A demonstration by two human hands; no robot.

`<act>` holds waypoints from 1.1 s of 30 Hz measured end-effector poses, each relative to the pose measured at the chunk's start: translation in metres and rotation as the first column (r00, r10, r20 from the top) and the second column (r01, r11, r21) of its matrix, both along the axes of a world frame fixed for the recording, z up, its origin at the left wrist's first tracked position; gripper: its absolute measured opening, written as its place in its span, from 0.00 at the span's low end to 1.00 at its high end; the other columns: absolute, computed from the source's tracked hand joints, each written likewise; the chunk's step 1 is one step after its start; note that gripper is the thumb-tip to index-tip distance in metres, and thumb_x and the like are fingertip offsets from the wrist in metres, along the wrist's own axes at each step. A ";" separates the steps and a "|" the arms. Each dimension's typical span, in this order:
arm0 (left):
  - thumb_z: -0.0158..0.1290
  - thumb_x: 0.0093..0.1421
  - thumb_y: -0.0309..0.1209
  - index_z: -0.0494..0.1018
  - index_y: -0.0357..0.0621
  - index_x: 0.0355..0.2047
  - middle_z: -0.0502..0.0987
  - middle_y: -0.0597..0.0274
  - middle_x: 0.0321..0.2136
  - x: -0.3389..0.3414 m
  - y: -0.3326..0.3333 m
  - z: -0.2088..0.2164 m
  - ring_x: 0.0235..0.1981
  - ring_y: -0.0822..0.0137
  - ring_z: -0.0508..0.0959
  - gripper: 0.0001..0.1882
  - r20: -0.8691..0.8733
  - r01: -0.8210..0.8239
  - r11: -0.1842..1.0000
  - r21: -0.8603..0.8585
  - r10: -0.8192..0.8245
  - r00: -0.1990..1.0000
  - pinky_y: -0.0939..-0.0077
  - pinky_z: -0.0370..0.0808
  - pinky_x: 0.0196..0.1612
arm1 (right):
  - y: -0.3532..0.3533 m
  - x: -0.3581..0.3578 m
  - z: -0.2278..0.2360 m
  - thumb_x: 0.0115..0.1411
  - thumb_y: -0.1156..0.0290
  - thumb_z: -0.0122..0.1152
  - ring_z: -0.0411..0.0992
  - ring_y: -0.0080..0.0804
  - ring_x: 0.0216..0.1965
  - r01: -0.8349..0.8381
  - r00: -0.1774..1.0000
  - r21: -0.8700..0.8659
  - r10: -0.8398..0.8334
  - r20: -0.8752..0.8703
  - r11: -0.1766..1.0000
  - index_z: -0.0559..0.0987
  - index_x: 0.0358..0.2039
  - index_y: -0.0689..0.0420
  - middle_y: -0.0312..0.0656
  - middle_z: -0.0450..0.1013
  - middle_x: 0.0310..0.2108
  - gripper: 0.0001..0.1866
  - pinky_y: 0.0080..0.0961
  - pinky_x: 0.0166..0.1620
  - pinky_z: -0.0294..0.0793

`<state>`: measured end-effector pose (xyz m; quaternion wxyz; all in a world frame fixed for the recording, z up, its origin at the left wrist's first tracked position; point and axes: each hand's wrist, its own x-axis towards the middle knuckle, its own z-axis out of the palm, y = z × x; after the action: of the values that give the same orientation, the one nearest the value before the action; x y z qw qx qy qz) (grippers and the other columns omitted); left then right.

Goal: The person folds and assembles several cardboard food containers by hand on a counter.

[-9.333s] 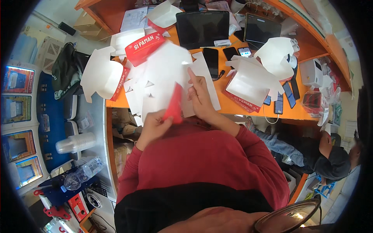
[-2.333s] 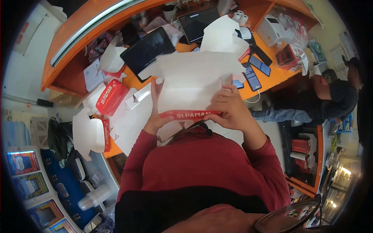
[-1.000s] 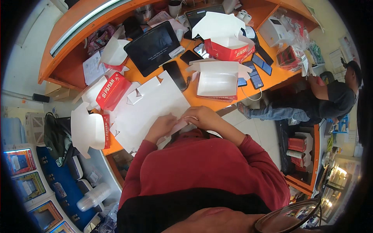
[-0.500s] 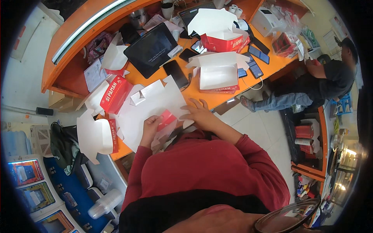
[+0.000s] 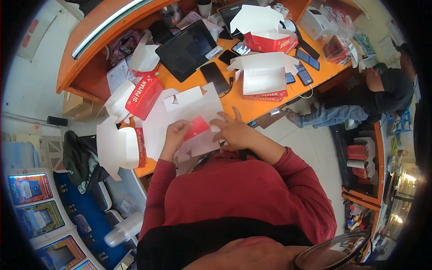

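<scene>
An unfolded cardboard box blank [image 5: 193, 105], white side up, lies at the counter's front edge, close to my body. A red-printed flap [image 5: 198, 127] of it is turned up, with its edge pinched in the fingers of my left hand [image 5: 178, 133]. To the right, my right hand [image 5: 235, 131] rests over the blank's edge with fingers spread; its lower fingers are partly out of sight. On the left stand folded red and white boxes, one upright [image 5: 143, 97] beside the blank and an open-lidded one [image 5: 119, 150] nearer me.
Open boxes [image 5: 263, 83] are stacked on the orange counter [image 5: 234, 104] at right, with more behind. A black tablet [image 5: 186, 53] and several phones [image 5: 215, 77] lie beyond the blank. Another person [image 5: 382, 94] is at the far right. Plastic cups [image 5: 123, 230] lie at lower left.
The counter has shifted slightly right in view. My left hand has lifted the red flap a little farther from me; my right hand's fingers have spread and bent over the blank's edge.
</scene>
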<state>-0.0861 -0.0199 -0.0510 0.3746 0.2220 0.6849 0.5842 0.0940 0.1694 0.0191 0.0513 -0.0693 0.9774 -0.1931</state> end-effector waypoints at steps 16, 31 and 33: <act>0.48 0.67 0.30 0.77 0.34 0.39 0.80 0.63 0.35 0.040 -0.008 0.066 0.37 0.75 0.77 0.11 0.086 0.101 0.990 0.094 -0.109 0.990 0.80 0.73 0.44 | -0.024 -0.035 -0.017 0.46 0.70 0.69 0.65 0.38 0.35 0.029 0.580 -0.350 -0.301 -0.757 0.936 0.79 0.28 0.48 0.34 0.66 0.27 0.08 0.39 0.48 0.63; 0.47 0.68 0.31 0.76 0.36 0.39 0.78 0.66 0.32 0.028 -0.023 0.076 0.34 0.77 0.75 0.12 0.162 0.183 0.982 0.033 -0.186 0.969 0.82 0.72 0.42 | -0.037 -0.030 -0.007 0.45 0.70 0.70 0.64 0.35 0.33 0.135 0.581 -0.567 -0.529 -0.619 0.812 0.79 0.26 0.47 0.33 0.64 0.28 0.08 0.32 0.40 0.61; 0.49 0.67 0.31 0.76 0.36 0.39 0.78 0.67 0.32 0.029 -0.024 0.074 0.33 0.80 0.74 0.10 0.161 0.184 0.981 0.060 -0.192 0.968 0.84 0.71 0.40 | -0.036 -0.031 -0.002 0.46 0.70 0.70 0.64 0.35 0.33 0.038 0.664 -0.475 -0.377 -0.646 0.879 0.79 0.27 0.47 0.34 0.64 0.28 0.08 0.31 0.38 0.61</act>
<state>-0.0569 -0.0436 0.0226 0.4789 0.2450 0.6140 0.5776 0.0634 0.1330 0.0167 -0.3760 -0.0339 0.8527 -0.3611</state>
